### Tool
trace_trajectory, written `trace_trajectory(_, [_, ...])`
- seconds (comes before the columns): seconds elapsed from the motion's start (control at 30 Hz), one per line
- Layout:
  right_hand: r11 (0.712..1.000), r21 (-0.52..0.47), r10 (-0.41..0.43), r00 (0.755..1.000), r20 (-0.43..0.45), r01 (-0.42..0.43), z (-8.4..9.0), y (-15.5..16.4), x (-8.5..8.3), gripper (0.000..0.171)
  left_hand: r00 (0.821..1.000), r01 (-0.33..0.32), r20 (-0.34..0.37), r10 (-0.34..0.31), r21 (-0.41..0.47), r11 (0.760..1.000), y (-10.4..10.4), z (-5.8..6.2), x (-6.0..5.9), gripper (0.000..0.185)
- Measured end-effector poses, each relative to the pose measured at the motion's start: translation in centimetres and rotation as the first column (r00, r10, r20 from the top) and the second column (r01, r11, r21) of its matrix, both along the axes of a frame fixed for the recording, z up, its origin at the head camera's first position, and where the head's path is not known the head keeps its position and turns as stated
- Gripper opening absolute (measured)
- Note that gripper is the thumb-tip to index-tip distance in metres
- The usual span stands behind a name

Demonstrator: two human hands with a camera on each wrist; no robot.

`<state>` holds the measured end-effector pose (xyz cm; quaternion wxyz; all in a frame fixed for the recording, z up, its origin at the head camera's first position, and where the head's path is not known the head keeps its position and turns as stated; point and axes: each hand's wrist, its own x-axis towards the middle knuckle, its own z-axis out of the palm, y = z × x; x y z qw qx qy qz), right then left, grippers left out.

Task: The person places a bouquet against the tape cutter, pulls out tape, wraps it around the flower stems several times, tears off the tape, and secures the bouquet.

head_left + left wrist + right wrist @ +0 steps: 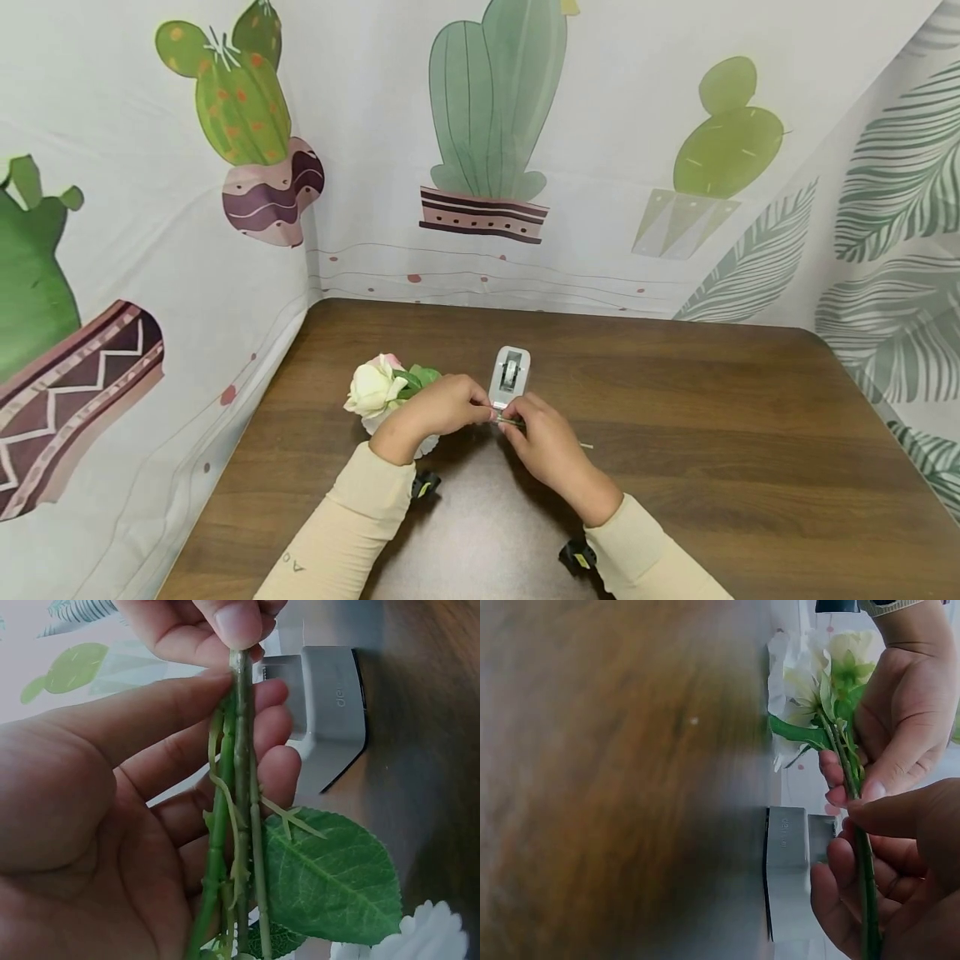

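Both the left hand point(438, 410) and right hand point(546, 442) pinch the bundled flower stems point(238, 825) beside the tape dispenser point(510, 377) on the desk point(712, 433).

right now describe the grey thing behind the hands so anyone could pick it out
On the brown wooden table, look just beyond the two hands holding flower stems. The small grey tape dispenser stands there, the only boxy metallic-looking item, beside the soft white flowers.

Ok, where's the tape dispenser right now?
In the head view the tape dispenser stands on the wooden table near its middle, just beyond the two hands, behind the right hand and right of the flowers.
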<state>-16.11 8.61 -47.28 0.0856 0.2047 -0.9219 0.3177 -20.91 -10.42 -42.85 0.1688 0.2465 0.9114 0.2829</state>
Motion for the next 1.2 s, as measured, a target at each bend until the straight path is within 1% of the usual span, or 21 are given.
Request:
trace_trajectory(0.2, [1.000,0.014,0.014,0.999,0.033,-0.015,0.2,0.2,0.1,0.012,1.000,0.001,0.028,-0.001,0.012,1.000,0.0,-0.5,-0.1,0.019])
trace_trajectory(0.43, [0.999,0.019,0.041,0.998,0.043,-0.041,0.3,0.2,0.1,0.011,0.998,0.007,0.066,-0.008,0.022,1.000,-0.2,-0.5,-0.1,0.022])
trace_trajectory(0.57, [0.999,0.014,0.048,0.997,0.060,-0.049,0.3,0.2,0.1,0.010,0.995,0.008,0.096,-0.011,0.039,0.999,-0.3,-0.8,-0.3,0.021])
trace_trajectory(0.7, [0.998,0.024,0.056,0.996,0.071,-0.058,0.3,0.3,0.0,0.009,0.992,0.017,0.121,-0.023,0.053,0.998,-0.3,-1.1,-0.5,0.022])
trace_trajectory(0.97, [0.994,0.056,0.089,0.990,0.108,-0.095,0.5,0.5,-0.1,0.006,0.988,0.039,0.144,-0.049,0.072,0.997,-0.4,-1.4,-0.5,0.021])
trace_trajectory(1.07, [0.996,0.054,0.065,0.992,0.108,-0.071,0.6,0.5,-0.3,0.005,0.989,0.041,0.140,-0.050,0.066,0.997,-0.4,-1.6,-0.6,0.019])
trace_trajectory(1.13, [0.999,0.037,0.031,0.994,0.102,-0.035,0.6,0.5,-0.4,0.005,0.989,0.045,0.135,-0.054,0.063,0.997,-0.4,-1.7,-0.6,0.018])
trace_trajectory(1.2, [1.000,0.018,-0.016,0.995,0.099,0.014,0.6,0.5,-0.5,0.009,0.990,0.051,0.130,-0.058,0.060,0.997,-0.4,-1.9,-0.7,0.017])
